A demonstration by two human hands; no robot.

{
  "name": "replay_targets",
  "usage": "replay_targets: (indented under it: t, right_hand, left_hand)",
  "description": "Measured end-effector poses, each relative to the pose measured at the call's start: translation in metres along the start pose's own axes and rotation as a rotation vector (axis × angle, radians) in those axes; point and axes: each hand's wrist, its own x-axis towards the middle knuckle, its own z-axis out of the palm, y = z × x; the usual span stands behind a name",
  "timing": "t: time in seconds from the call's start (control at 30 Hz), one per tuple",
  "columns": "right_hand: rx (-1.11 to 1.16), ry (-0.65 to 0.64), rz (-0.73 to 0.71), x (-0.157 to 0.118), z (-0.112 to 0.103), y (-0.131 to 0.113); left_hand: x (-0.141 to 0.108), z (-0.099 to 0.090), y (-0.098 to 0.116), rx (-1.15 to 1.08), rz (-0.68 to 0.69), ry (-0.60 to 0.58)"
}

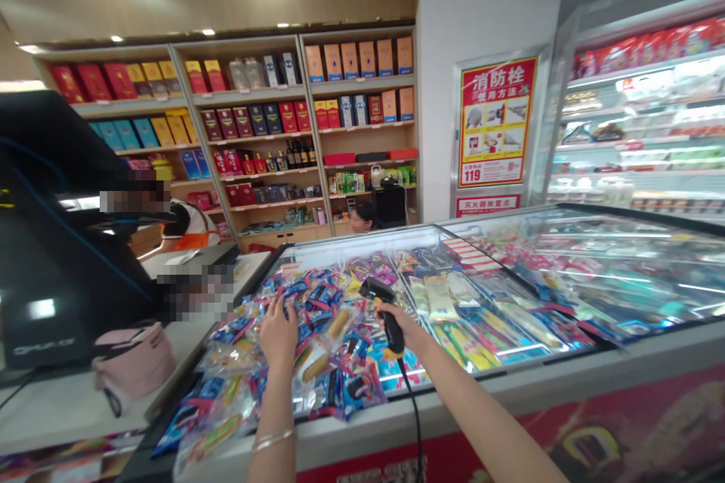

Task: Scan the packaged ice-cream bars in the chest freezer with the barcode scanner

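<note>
My right hand (401, 321) is wrapped round the grip of a black and yellow barcode scanner (378, 290), whose cable hangs down past the freezer's front. The scanner's head points left, above the packets. My left hand (279, 333) lies with its fingers stretched out on a heap of small snack packets (325, 302), mostly blue, with some clear ones. The pile lies on the glass top of a chest freezer (481, 362), at its left end. Two clear packets with long brown pieces, one a sausage-like packet (315, 367), lie between my hands.
At the left stand a black checkout monitor (57, 264) and a pink bag (134, 359) on the counter (50, 407). A person (189, 223) is behind the counter; another person's head (362, 217) shows beyond the freezer. Shelves (254, 94) of boxed goods line the back wall.
</note>
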Motion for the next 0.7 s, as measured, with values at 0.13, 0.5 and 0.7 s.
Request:
replay_targets:
  t: [0.13,0.5,0.7]
  right_hand:
    - [-0.017,-0.013,0.011,0.002,0.000,0.002]
    - [-0.115,-0.067,-0.047,-0.009,0.007,-0.002]
    - [-0.109,-0.023,-0.090,-0.030,-0.010,-0.036]
  left_hand:
    - [0.001,0.002,-0.001,0.035,-0.011,-0.013]
    - [0.000,-0.002,0.005,0.100,-0.020,-0.055]
    - [-0.002,-0.007,0.024,0.123,0.044,0.013]
